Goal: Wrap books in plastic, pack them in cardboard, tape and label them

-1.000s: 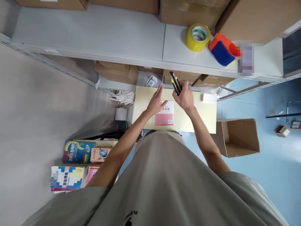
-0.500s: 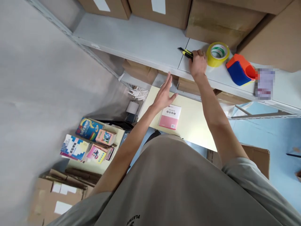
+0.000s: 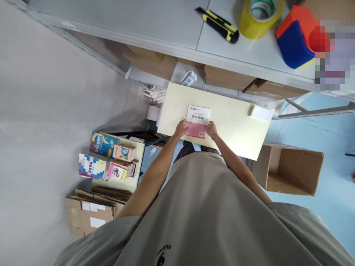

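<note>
A pink and white book (image 3: 197, 120) lies on a pale yellow table (image 3: 233, 125). My left hand (image 3: 181, 129) grips its near left corner and my right hand (image 3: 211, 129) grips its near right corner, fingers curled on the book's edge. A black and yellow utility knife (image 3: 218, 25) lies by itself on the grey shelf (image 3: 144, 22) above, next to a roll of yellow tape (image 3: 260, 14).
An orange and blue tape dispenser (image 3: 296, 38) sits right of the tape roll. An open cardboard box (image 3: 288, 168) stands on the blue floor at the right. Colourful books (image 3: 108, 159) are stacked on a low table at the left, with flattened cartons (image 3: 91, 210) below. Brown boxes (image 3: 235, 79) sit under the shelf.
My right hand put the utility knife on the shelf and let go. Both hands then came down to the near edge of the pink book on the table.
</note>
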`<move>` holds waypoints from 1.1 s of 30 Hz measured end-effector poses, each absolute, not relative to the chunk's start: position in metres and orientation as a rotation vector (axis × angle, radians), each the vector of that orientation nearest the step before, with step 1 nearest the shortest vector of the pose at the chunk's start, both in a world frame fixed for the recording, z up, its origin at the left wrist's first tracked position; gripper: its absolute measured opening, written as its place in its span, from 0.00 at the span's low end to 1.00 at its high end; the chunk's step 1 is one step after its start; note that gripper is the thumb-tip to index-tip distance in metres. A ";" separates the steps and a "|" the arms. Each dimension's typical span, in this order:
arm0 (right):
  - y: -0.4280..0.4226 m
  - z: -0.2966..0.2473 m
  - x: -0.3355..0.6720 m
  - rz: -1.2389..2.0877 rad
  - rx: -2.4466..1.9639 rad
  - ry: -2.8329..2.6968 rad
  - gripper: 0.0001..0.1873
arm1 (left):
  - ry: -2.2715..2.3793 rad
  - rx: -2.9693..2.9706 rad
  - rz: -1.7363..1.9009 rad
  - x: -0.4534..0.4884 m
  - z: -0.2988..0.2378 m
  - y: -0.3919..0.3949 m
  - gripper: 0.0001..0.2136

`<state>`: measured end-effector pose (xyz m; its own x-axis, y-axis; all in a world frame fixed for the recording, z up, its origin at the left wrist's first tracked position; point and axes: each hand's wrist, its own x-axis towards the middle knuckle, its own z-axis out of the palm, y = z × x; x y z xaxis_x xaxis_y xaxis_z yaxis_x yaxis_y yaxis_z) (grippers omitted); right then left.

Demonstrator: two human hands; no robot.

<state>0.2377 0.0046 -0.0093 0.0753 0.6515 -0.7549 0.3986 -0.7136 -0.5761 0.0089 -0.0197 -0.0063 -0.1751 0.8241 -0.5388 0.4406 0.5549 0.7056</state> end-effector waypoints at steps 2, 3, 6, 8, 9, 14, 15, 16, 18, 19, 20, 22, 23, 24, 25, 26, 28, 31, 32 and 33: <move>-0.010 -0.021 0.240 1.733 -2.106 -0.930 0.33 | 1.842 1.039 0.435 0.012 -0.014 -0.025 0.28; -0.013 -0.025 0.242 1.741 -2.086 -0.869 0.31 | 1.858 1.041 0.410 0.014 -0.017 -0.026 0.28; -0.016 -0.032 0.249 1.747 -2.020 -0.718 0.27 | 1.861 1.075 0.373 0.023 -0.023 -0.031 0.31; -0.017 -0.034 0.257 1.747 -1.975 -0.657 0.23 | 1.847 1.107 0.364 0.033 -0.024 -0.034 0.34; -0.018 -0.035 0.261 1.748 -1.955 -0.634 0.21 | 1.841 1.121 0.356 0.039 -0.024 -0.036 0.36; -0.030 -0.031 0.278 1.744 -1.838 -0.570 0.20 | 1.718 1.086 0.297 0.080 -0.023 -0.049 0.38; -0.032 -0.029 0.281 1.738 -1.809 -0.573 0.20 | 1.689 1.064 0.297 0.087 -0.023 -0.051 0.37; -0.033 -0.026 0.284 1.731 -1.784 -0.583 0.19 | 1.668 1.041 0.302 0.093 -0.022 -0.052 0.36; -0.032 -0.018 0.290 1.714 -1.748 -0.623 0.20 | 1.642 1.001 0.316 0.099 -0.020 -0.051 0.35; -0.029 -0.012 0.294 1.703 -1.736 -0.648 0.20 | 1.634 0.984 0.322 0.099 -0.018 -0.048 0.36; -0.026 -0.006 0.299 1.690 -1.726 -0.672 0.22 | 1.633 0.960 0.341 0.098 -0.014 -0.043 0.38; -0.018 0.012 0.309 1.682 -1.670 -0.724 0.26 | 1.609 0.880 0.456 0.092 -0.004 -0.030 0.44; -0.013 0.024 0.315 1.697 -1.609 -0.755 0.29 | 1.579 0.840 0.536 0.088 0.004 -0.022 0.46; -0.009 0.037 0.321 1.722 -1.529 -0.790 0.33 | 1.525 0.808 0.619 0.084 0.013 -0.014 0.46; -0.006 0.052 0.328 1.751 -1.436 -0.824 0.36 | 1.443 0.787 0.694 0.079 0.024 -0.006 0.46; -0.003 0.067 0.334 1.775 -1.343 -0.857 0.38 | 1.350 0.780 0.745 0.075 0.036 0.002 0.46; 0.000 0.099 0.344 1.787 -1.202 -0.907 0.42 | 1.162 0.780 0.776 0.069 0.063 0.015 0.45; 0.002 0.139 0.354 1.742 -1.125 -0.949 0.44 | 1.017 0.763 0.783 0.067 0.101 0.026 0.43; 0.002 0.148 0.355 1.723 -1.122 -0.956 0.45 | 1.007 0.769 0.798 0.069 0.112 0.028 0.43; 0.002 0.155 0.356 1.704 -1.128 -0.958 0.44 | 1.005 0.782 0.822 0.071 0.122 0.029 0.42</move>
<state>0.3562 0.0016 0.1547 -0.2252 0.9308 -0.2878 -0.2375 -0.3390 -0.9103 0.0713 0.0291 0.1218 0.3064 0.8649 -0.3975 -0.2184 0.4703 0.8550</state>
